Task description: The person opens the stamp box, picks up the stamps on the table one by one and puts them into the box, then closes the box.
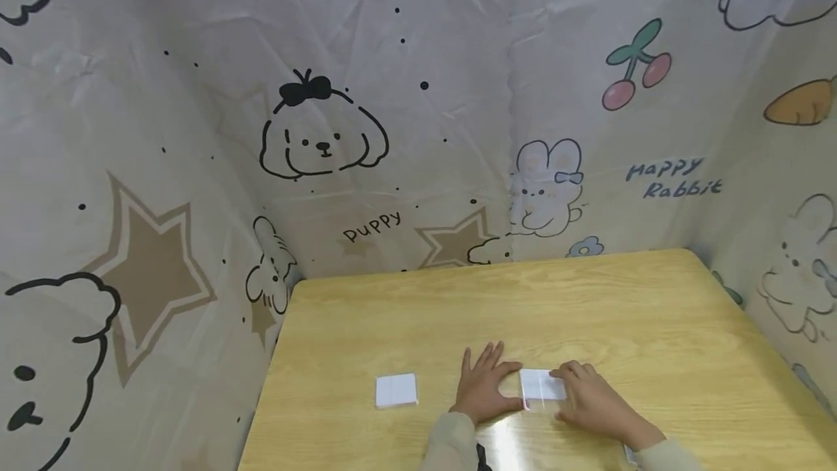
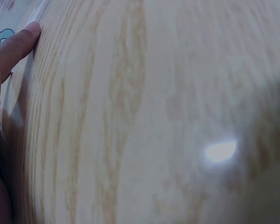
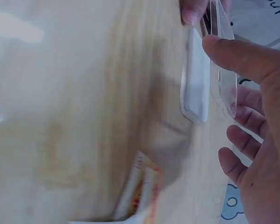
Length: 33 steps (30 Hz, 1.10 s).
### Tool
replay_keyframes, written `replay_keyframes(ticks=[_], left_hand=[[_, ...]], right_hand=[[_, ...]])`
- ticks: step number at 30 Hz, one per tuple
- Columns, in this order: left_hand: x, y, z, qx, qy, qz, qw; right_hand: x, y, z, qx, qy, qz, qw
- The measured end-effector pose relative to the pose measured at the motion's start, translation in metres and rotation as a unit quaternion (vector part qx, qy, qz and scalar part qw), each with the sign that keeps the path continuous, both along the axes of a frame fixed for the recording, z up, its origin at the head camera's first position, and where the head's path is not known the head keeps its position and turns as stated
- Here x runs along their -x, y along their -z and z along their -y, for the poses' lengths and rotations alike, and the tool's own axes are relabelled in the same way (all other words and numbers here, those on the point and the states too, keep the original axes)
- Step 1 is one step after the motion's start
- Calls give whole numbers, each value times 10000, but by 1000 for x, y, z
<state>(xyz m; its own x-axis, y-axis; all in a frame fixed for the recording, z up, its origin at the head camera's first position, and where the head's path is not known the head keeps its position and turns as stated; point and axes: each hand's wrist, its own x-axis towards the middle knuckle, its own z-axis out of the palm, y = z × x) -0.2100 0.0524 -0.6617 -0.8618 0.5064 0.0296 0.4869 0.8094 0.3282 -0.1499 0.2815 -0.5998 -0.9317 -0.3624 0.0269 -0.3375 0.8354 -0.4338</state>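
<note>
Close to the person, a printed packet [image 3: 150, 184] lies on the bench, near the right wrist and partly hidden. A little farther is the clear box [image 3: 196, 84] with something white inside; it sits flat between the two hands, its long axis going from left to right. The left hand [image 1: 482, 387] is at the left end of this box, holding it there with thumb and forefinger, the other fingers spread. The right hand [image 1: 598, 402] comes from the right and pinches the clear lid [image 3: 227, 88], which is above the box with a gap showing at the right end; whether they touch at the left end, I cannot tell. Well to the left lies a white pack [image 1: 396, 390], nearer to the left hand. Behind the bench [image 1: 497, 296] hangs a printed curtain [image 1: 418, 144].
</note>
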Motion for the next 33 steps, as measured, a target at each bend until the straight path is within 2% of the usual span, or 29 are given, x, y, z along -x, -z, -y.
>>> replay_keyframes(ticks=[4,11,14,18,29,33], left_hand=[[-4,2,-2,-99,-26,126,9999],[1,9,-2,-98,-38,-51,9999],[2,8,-2,-148,-40,-24,9999],[0,5,-3,-177,-53,87,9998],[-2,1,-3,-214,-156,58,9996],[-2,2,-3,-224,-158,38,9996]], right_hand=[[-17,3,-1,115,-215,94,9997],[-36,6,2,85,-257,28,9996],[-43,8,3,-23,-266,-70,9996],[-53,12,4,-216,-263,18,9994],[-63,23,7,-281,-429,-74,9987],[-66,25,8,-302,-339,-53,9990]])
